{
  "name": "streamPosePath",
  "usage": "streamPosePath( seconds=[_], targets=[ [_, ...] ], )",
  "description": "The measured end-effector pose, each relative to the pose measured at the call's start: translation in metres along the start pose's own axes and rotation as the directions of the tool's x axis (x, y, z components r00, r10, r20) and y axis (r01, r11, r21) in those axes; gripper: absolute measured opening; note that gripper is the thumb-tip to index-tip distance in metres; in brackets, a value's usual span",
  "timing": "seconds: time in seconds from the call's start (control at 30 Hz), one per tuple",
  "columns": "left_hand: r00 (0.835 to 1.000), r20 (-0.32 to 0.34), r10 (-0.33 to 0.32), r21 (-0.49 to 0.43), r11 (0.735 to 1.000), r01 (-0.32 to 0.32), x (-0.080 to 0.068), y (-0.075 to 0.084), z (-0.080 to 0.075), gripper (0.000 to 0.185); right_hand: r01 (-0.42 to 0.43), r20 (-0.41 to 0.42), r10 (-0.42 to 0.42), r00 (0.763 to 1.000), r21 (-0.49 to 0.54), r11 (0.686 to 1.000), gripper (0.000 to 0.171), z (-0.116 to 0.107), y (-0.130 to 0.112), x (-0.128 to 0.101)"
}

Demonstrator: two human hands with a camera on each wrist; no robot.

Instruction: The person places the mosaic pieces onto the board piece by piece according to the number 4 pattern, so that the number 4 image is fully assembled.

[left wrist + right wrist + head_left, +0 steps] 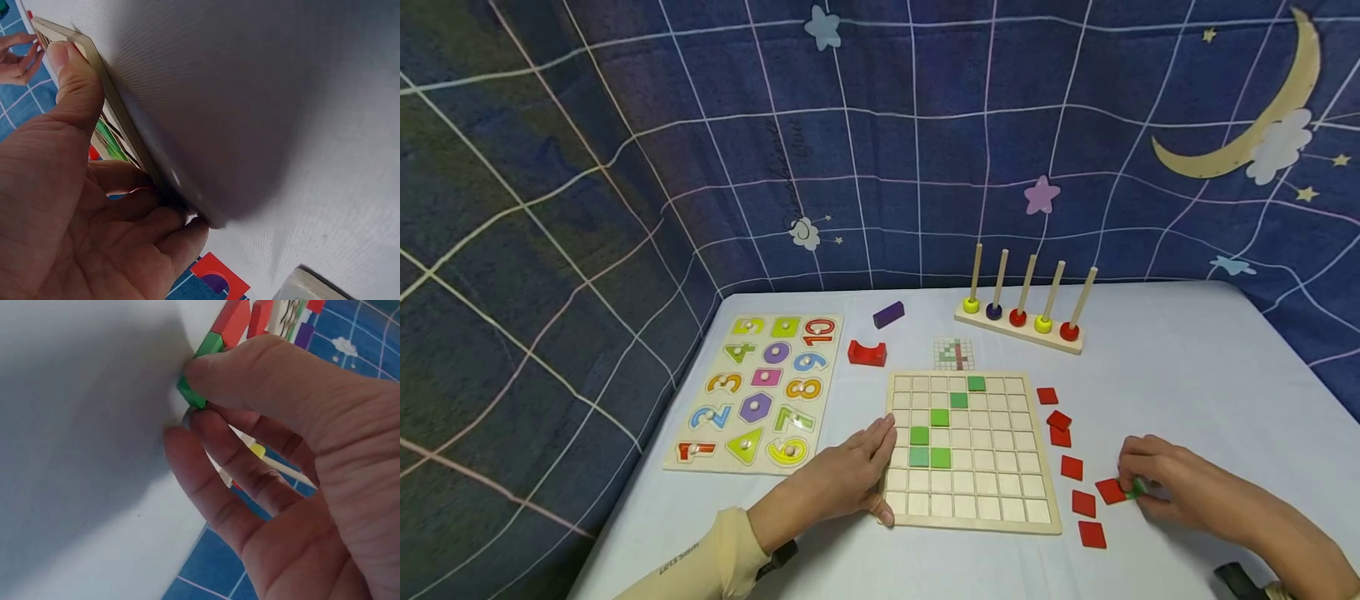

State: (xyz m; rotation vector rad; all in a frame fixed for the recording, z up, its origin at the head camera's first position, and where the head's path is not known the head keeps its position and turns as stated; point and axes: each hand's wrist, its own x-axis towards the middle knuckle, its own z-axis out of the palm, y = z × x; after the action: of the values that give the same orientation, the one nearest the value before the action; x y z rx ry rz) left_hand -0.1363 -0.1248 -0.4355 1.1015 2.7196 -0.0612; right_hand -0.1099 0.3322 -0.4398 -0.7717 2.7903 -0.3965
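While the left hand (pixel 842 479) grips the left edge of the wooden grid board (pixel 970 450), thumb along the near corner and fingers curled against the side, the right hand (pixel 1172 483) pinches a green tile (pixel 1138 487) between thumb and fingertips, low over the worktop (pixel 1187 375) to the right of the board. The right wrist view shows the same green tile touching the cloth, with a forefinger on top of it.

Grid board: lies flat at the middle of the worktop; five green tiles (pixel 940 417) sit in its cells, running in a step from upper centre down to the left.

Red tiles (pixel 1071 467): seven loose squares, strung along the board's right edge; one lies just beside the pinched green tile.

Pattern card (pixel 953 353): small, just behind the board.

Red arch block (pixel 867 353) and purple block (pixel 888 314): behind the board, to the left, apart from each other.

Peg rack (pixel 1022 312): five upright wooden pegs, each with one ring at its foot, at the back of the worktop.

Number puzzle (pixel 760 392): coloured numerals and shapes, left of the board.

Backdrop: blue checked cloth (pixel 880 150) with moon and stars.
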Motion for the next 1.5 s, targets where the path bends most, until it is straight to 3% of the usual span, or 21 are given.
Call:
streamPosePath(
  seconds=[0.3, 0.57, 1.1, 1.27, 1.5],
  targets=[
    [1.0, -0.006, 0.01, 0.021, 1.0, -0.01, 0.0, -0.001, 0.0, 0.115, 0.056, -0.026, -0.055, 0.998, 0.026, 0.998, 0.03, -0.004, 0.002, -0.001],
    [1.0, 0.005, -0.007, -0.002, 1.0, 0.007, 0.0, 0.001, 0.0, 0.117, 0.09, -0.031, -0.088, 0.996, 0.089, 0.992, 0.024, -0.006, -0.012, 0.006],
    [1.0, 0.023, -0.015, -0.012, 1.0, 0.015, 0.001, 0.001, 0.0, 0.115, 0.266, -0.097, -0.262, 0.96, 0.037, 0.963, 0.024, -0.002, -0.058, 0.044],
    [1.0, 0.017, -0.008, -0.006, 1.0, 0.009, 0.0, 0.0, 0.0, 0.115, 0.353, -0.129, -0.352, 0.927, -0.022, 0.935, 0.022, -0.002, -0.067, 0.057],
    [1.0, 0.015, -0.01, -0.025, 1.0, 0.01, 0.0, 0.0, -0.001, 0.116, 0.356, -0.102, -0.352, 0.93, 0.022, 0.934, 0.017, -0.002, -0.085, 0.073]
  ],
)
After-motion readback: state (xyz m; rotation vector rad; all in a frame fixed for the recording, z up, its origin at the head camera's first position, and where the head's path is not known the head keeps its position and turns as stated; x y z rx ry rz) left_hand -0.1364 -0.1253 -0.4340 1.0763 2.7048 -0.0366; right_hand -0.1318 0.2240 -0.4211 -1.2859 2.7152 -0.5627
